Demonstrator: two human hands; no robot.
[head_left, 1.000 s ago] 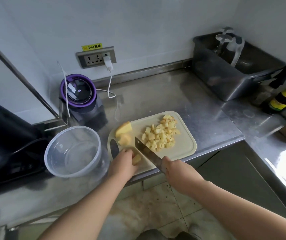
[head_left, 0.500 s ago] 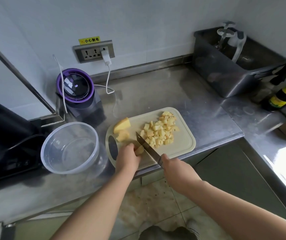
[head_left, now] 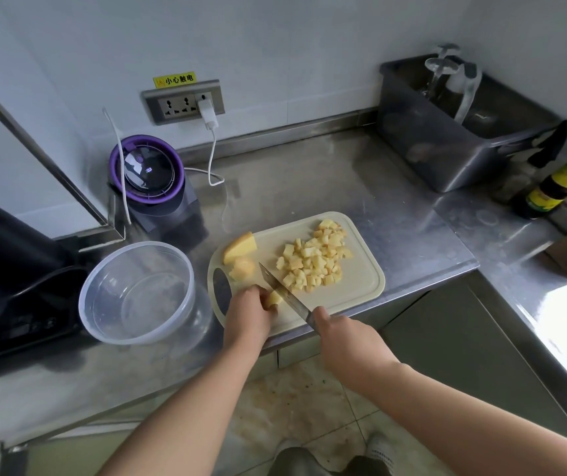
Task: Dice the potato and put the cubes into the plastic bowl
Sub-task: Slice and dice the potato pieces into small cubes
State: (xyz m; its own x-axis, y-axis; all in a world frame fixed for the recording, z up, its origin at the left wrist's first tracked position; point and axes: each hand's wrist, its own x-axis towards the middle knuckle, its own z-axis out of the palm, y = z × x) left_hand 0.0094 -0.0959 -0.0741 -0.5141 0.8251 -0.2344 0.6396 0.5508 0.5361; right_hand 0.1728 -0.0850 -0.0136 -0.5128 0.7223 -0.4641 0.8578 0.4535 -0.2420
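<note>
At the centre of the frame we see the left hand (head_left: 248, 310) curled over a small potato piece (head_left: 274, 298) on the near left part of the cutting board (head_left: 361, 286), fingers bent and pinning it down. The right hand (head_left: 343, 338) is wrapped round the handle of the knife (head_left: 283, 293) — its blade lies just right of that piece. A heap of potato cubes (head_left: 316, 261) sits mid-board, two larger chunks (head_left: 240, 254) at the board's upper left. The plastic bowl (head_left: 136, 292) stands left of the board — we see no cubes in it.
</note>
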